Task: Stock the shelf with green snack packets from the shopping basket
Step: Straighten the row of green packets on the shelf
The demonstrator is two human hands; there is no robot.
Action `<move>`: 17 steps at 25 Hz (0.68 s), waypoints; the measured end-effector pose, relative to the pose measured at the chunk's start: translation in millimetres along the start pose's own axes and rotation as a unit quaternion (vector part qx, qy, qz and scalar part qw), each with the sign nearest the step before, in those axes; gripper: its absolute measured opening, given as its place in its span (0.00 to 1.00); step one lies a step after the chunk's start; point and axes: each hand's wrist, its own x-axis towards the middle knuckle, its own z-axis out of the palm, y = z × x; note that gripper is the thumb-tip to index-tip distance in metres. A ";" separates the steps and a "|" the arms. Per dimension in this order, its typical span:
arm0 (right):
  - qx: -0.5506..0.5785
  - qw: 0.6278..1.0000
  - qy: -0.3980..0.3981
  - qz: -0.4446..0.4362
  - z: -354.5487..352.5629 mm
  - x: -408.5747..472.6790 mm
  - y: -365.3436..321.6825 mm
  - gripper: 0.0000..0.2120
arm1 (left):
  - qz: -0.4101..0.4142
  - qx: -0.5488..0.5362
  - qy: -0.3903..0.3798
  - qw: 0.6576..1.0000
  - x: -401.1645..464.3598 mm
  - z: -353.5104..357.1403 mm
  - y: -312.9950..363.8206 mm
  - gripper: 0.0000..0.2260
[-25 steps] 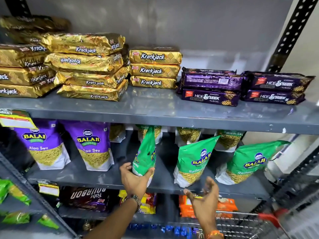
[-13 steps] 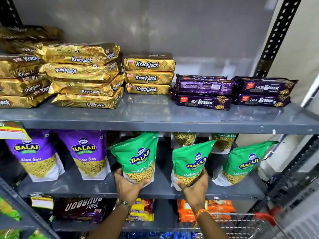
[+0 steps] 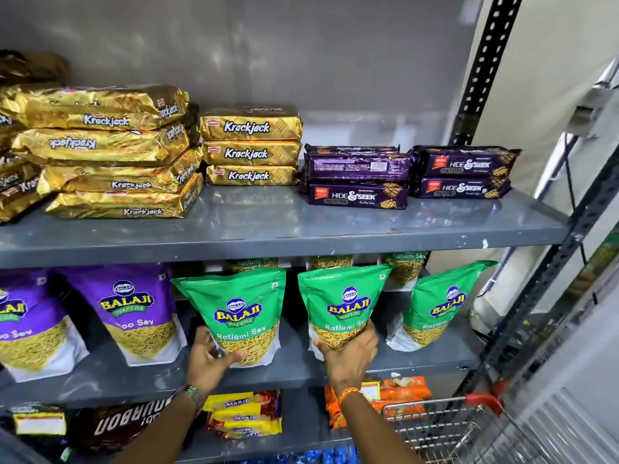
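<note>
Three green Balaji Ratlami Sev packets stand upright in a front row on the grey middle shelf (image 3: 418, 363). My left hand (image 3: 209, 358) grips the lower left corner of the left green packet (image 3: 237, 313). My right hand (image 3: 350, 354) cups the bottom of the middle green packet (image 3: 345, 303). The right green packet (image 3: 438, 306) leans alone, touched by neither hand. More green packets stand behind them, mostly hidden under the upper shelf. The wire shopping basket (image 3: 445, 426) with a red handle sits at the lower right.
Purple Balaji Aloo Sev packets (image 3: 134, 309) stand left of the green ones. Gold Krackjack stacks (image 3: 251, 149) and purple Hide & Seek packs (image 3: 358, 182) fill the upper shelf. Biscuit packs lie on the bottom shelf. A black perforated upright (image 3: 482, 68) bounds the right side.
The left green packet has turned from edge-on to face front. My right hand rose from below the shelf and took hold of the middle packet's bottom. The view has drawn closer.
</note>
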 end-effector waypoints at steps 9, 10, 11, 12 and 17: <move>0.014 0.999 -0.028 0.032 1.8 7.2 -4.7 0.64 | -0.025 0.005 0.077 0.997 -20.4 8.0 11.3 0.37; 0.024 0.998 -0.040 0.038 -1.6 4.6 -5.6 0.64 | -0.032 0.010 0.129 0.991 -32.2 13.2 12.3 0.40; 0.037 0.998 -0.048 0.036 -6.7 1.3 -5.7 0.65 | -0.032 0.029 0.175 0.984 -44.5 20.8 10.5 0.41; 0.053 0.997 -0.051 0.032 -14.4 -1.1 -4.9 0.64 | -0.028 0.043 0.213 0.976 -56.2 31.3 8.4 0.40; 0.159 0.981 0.104 0.038 -90.7 23.9 24.7 0.47 | 0.040 0.070 0.058 0.995 -77.2 101.1 12.8 0.30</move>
